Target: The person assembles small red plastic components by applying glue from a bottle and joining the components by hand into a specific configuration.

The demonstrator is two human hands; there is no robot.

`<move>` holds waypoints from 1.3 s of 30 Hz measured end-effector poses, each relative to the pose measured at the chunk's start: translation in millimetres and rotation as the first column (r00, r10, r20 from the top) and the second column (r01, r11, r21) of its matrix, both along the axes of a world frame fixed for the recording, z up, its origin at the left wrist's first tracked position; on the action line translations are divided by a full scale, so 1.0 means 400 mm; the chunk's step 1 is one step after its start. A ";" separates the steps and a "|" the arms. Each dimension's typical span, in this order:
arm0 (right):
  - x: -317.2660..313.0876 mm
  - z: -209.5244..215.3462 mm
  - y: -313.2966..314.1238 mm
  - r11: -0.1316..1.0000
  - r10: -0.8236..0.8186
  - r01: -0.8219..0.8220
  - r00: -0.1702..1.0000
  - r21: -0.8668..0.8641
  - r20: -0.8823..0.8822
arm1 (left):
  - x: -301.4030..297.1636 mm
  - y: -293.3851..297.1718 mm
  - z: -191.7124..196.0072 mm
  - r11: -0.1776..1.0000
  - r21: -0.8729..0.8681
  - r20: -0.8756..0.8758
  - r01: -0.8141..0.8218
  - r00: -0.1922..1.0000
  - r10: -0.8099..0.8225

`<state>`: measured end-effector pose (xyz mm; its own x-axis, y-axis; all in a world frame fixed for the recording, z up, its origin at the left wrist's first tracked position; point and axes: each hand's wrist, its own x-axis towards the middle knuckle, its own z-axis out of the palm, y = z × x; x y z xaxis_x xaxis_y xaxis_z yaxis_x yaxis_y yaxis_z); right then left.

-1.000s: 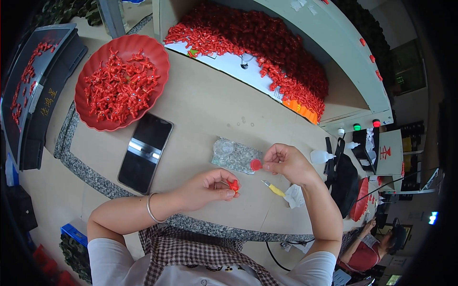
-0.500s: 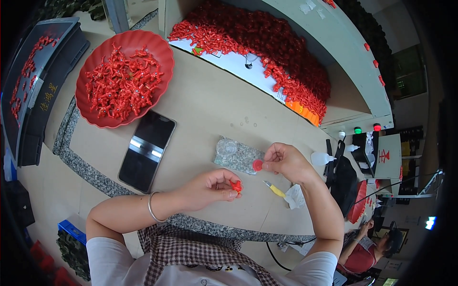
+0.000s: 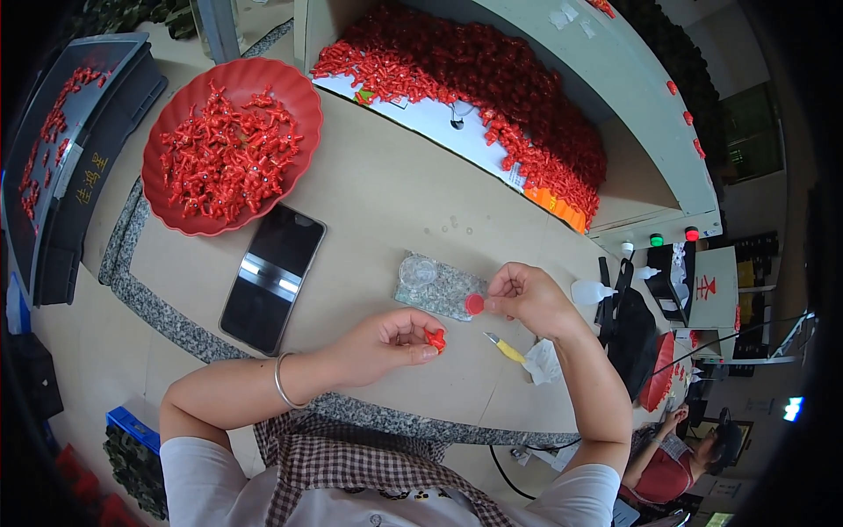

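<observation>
My left hand point(image 3: 391, 342) pinches a small red plastic piece point(image 3: 435, 338) between thumb and fingers just above the beige table point(image 3: 369, 202). To its right, my right hand point(image 3: 527, 299) holds a small red round cap point(image 3: 474, 304) at its fingertips, right over the near edge of a clear plastic bag of tiny parts point(image 3: 436, 285). The two hands are a short gap apart. A metal bangle sits on my left wrist.
A red bowl point(image 3: 303, 97) of red pieces stands at the back left, a black phone point(image 3: 272, 277) in front of it. A large heap of red pieces point(image 3: 492, 88) fills the back. A yellow-handled tool point(image 3: 507, 349) and crumpled paper point(image 3: 544, 362) lie near my right hand. Another person sits at lower right.
Both hands stay nearly in place; the right hand with the red cap has shifted slightly toward the plastic bag.
</observation>
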<state>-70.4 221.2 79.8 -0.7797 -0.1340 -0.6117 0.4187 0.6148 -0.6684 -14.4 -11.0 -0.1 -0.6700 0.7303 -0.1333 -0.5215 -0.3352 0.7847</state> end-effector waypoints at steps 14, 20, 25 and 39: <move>0.141 -0.026 -0.001 0.742 -0.324 0.206 0.943 -0.638 -0.072 | -0.011 -0.011 0.029 0.999 -0.006 0.096 -0.046 0.994 0.047; 0.202 -0.057 -0.077 0.625 -0.369 0.125 0.917 -0.771 -0.151 | -0.010 0.002 0.024 0.999 -0.024 0.059 -0.044 0.997 0.045; 0.211 -0.066 -0.078 0.635 -0.373 0.115 0.911 -0.764 -0.174 | -0.009 0.004 0.018 0.997 -0.046 0.053 -0.054 0.997 0.056; 0.209 -0.070 -0.098 0.932 -0.190 -0.055 0.767 -0.357 -0.613 | -0.009 -0.005 0.013 0.987 -0.133 -0.118 -0.089 0.990 0.073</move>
<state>13.2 182.2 51.7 -0.9817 -0.1653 0.0949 -0.1401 0.2882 -0.9473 -17.8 -12.9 5.1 -0.7424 0.6532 -0.1490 -0.4031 -0.2579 0.8781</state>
